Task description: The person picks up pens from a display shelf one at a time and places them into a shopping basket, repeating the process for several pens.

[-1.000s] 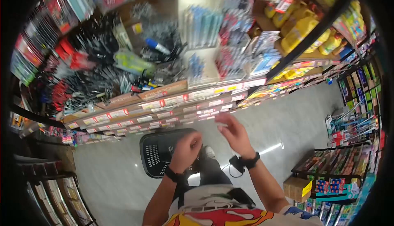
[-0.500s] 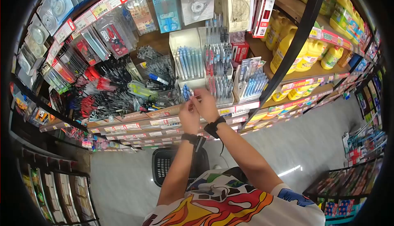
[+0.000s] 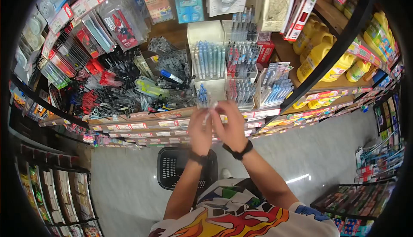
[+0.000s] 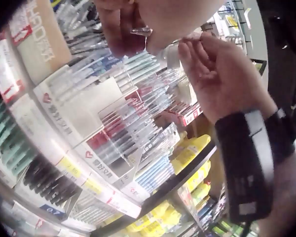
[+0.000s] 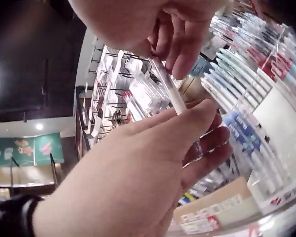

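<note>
In the head view, the left hand (image 3: 200, 133) and right hand (image 3: 231, 127) meet in front of the pen shelf, around a slim clear pen (image 3: 212, 106). The right wrist view gives a closer look at this pen (image 5: 168, 88), which has a whitish grip section. There the right hand (image 5: 133, 163) pinches it between thumb and fingers, while curled fingers of the left hand (image 5: 163, 29) hold its upper end. A clear tip (image 4: 142, 31) shows at the left hand (image 4: 158, 19) in the left wrist view, beside the right hand (image 4: 227, 76).
White boxes (image 3: 215, 85) of pens and loose pens (image 3: 116, 82) fill the shelf behind the hands. Yellow jugs (image 3: 320, 58) stand right of a black upright. A black basket (image 3: 165, 168) sits on the floor below; more racks stand at both sides.
The hands were apart above the basket, then came together at the shelf front. Since the middle frame they have shifted slightly down and right in view, with the pen between them.
</note>
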Demonstrator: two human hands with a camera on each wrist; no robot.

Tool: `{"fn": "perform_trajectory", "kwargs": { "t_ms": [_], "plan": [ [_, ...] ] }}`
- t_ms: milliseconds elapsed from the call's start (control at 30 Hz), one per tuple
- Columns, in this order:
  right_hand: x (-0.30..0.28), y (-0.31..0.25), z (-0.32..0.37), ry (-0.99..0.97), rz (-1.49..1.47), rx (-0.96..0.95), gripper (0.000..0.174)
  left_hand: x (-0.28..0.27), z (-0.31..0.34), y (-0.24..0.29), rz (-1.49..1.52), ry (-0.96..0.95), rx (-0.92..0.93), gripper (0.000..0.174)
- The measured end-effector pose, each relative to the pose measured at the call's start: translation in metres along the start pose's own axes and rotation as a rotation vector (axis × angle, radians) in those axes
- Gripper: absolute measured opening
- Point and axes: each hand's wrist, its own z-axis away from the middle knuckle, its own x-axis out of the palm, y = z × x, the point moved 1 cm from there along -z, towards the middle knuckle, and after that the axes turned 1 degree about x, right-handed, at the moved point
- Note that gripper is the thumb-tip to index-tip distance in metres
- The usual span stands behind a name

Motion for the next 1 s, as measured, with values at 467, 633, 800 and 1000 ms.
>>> {"fn": "perform_trajectory", "kwargs": {
  "t_ms": [467, 633, 800, 1000],
  "plan": [
    [0.240, 0.148, 0.389, -0.434, -0.086, 1.112, 0.018, -0.173, 0.317, -0.305, 0.114, -0.721, -0.840, 0.018],
    [0.363, 0.266, 0.576, -0.541, -0.169, 1.452, 0.017, -0.199, 0.430, -0.494, -0.043, -0.979, -0.813, 0.013],
    [0.451, 0.398, 0.728, -0.885, 0.025, 1.274, 0.013, -0.172, 0.578, -0.680, -0.216, -1.096, -0.838, 0.016],
    [0.506, 0.479, 0.808, -1.292, 0.378, 0.570, 0.020, -0.132, 0.668, -0.795, -0.530, -1.448, -0.831, 0.030]
  ]
}}
